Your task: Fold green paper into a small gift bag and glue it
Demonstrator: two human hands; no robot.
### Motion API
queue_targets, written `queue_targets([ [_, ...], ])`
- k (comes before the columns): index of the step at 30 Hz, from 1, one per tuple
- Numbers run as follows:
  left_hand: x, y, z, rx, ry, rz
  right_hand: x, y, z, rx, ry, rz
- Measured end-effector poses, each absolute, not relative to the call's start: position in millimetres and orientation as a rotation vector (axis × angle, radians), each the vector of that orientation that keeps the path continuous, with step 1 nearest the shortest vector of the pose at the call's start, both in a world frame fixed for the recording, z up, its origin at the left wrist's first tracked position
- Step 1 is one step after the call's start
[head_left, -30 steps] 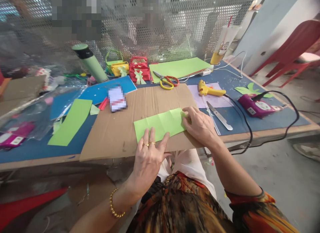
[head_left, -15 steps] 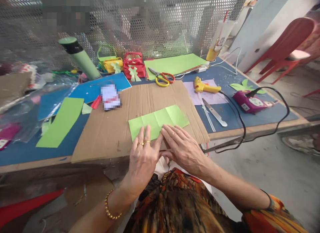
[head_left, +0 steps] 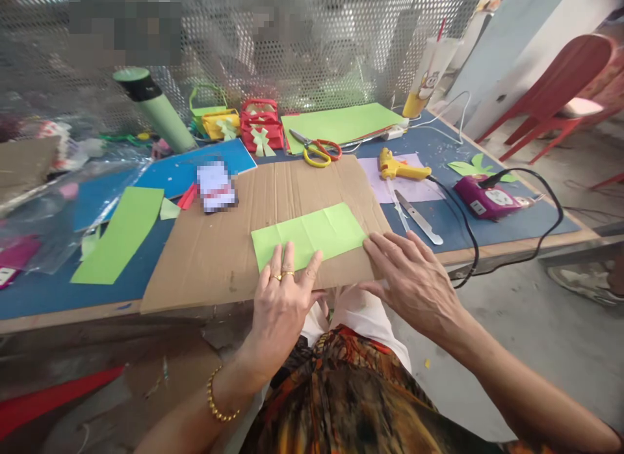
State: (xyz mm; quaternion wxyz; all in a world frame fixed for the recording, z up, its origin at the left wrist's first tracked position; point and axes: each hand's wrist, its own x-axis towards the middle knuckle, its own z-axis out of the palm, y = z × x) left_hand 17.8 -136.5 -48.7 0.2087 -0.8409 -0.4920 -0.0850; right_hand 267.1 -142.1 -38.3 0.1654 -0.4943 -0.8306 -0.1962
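Note:
A strip of light green paper [head_left: 307, 234] with several crosswise creases lies flat on a sheet of brown cardboard [head_left: 209, 265]. My left hand [head_left: 283, 291] rests with its fingers spread on the strip's near left edge; rings and a gold bracelet show on it. At the strip's near right corner, my right hand [head_left: 414, 278] lies palm down, its fingers stretched out and touching the paper's edge and the cardboard. Neither hand grips anything.
Beyond the cardboard lie scissors [head_left: 322, 153] and red paper bags [head_left: 262, 129]. To the right are a yellow glue gun [head_left: 402, 168], a metal blade [head_left: 419, 218] and a purple power socket [head_left: 487, 197] with a black cable. A green bottle [head_left: 158, 112] stands back left.
My right hand has slid rightward along the strip, from beside my left hand to its right corner. The strip's right part looks flatter. My left hand has stayed in place.

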Motion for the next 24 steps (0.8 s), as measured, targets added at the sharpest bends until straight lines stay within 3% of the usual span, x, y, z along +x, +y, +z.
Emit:
queue_targets([
  [5, 19, -136, -50, -2.349, -1.388, -0.297, 262, -137, -22, -1.328, -2.333, -0.588],
  [12, 20, -139, -48, -2.304, -1.36, -0.258, 238, -115, -47, -0.938, -2.54, -0.08],
  [24, 27, -164, -41, -2.171, -1.41, -0.293, 241, -114, -55, -0.908, -2.518, -0.097],
])
